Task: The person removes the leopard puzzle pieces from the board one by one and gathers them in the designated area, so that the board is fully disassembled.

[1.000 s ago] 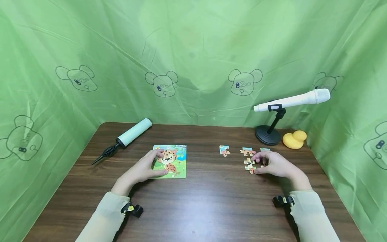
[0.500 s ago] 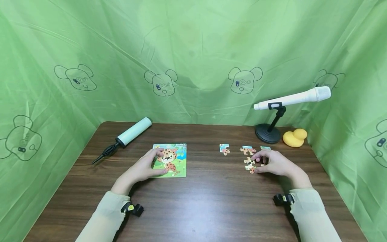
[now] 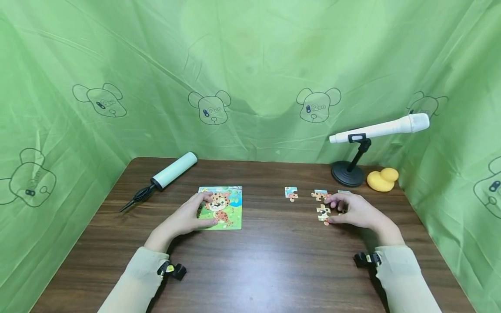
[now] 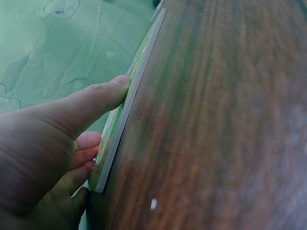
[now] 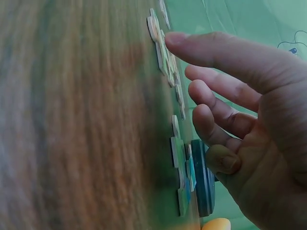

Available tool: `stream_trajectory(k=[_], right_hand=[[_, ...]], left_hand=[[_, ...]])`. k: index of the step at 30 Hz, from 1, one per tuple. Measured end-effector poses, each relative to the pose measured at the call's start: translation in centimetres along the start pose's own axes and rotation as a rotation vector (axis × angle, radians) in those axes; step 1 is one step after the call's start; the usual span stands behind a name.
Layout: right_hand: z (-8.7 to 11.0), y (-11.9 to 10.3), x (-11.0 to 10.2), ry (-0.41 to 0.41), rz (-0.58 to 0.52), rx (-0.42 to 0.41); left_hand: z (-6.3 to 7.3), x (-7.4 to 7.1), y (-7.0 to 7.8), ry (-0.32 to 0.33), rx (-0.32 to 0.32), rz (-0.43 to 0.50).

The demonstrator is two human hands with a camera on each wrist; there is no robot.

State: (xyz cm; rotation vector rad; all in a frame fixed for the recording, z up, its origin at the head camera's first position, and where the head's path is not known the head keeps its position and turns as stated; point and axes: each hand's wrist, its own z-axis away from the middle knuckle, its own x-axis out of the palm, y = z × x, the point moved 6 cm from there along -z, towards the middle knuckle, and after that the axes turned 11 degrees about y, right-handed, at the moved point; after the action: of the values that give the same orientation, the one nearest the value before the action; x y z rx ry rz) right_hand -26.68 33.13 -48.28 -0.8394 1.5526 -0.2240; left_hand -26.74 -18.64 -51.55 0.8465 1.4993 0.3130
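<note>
Flat, square, bright leopard-picture board (image 3: 225,211) lay under left hand (image 3: 185,218), fingers resting loosely; thin multicoloured jigsaw pieces (image 3: 323,212) lay by right hand (image 3: 359,213), fingers relaxed, grasping nothing; pieces partly apart on dark-brown wood-grained desk (image 3: 254,265), assembly seemed barely begun, joins unclear

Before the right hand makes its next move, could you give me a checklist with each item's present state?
1. Left hand on the picture board: ok, it rests on the board's left part.
2. Board flat on the table: ok.
3. Right hand at the puzzle pieces: ok.
4. A piece pinched: not ok, its thumb and fingers stand apart.
5. Every piece fully visible from the head: not ok, the right hand covers some.
6. Microphone stand and yellow duck apart from the right hand: ok.
</note>
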Motion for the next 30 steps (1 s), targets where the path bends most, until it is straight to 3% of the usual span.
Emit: stream_trajectory(k=[8, 16, 21, 26, 30], right_hand=[[-0.2, -1.4, 0.0, 0.035, -0.008, -0.074], [-0.6, -3.0, 0.3, 0.036, -0.022, -0.127], [-0.8, -3.9, 0.6, 0.027, -0.043, -0.151], [-1.0, -4.7, 1.1, 0.035, -0.057, -0.127], [-1.4, -5.2, 1.9, 0.056, -0.091, -0.052]], left_hand=[[0.2, 0.0, 0.0, -0.013, -0.049, -0.034], [0.3, -0.3, 0.4, 0.015, -0.007, -0.048], [0.2, -0.3, -0.1, 0.028, -0.071, -0.087], [0.2, -0.3, -0.2, 0.031, -0.100, -0.101], [0.3, -0.3, -0.2, 0.032, -0.099, -0.113]])
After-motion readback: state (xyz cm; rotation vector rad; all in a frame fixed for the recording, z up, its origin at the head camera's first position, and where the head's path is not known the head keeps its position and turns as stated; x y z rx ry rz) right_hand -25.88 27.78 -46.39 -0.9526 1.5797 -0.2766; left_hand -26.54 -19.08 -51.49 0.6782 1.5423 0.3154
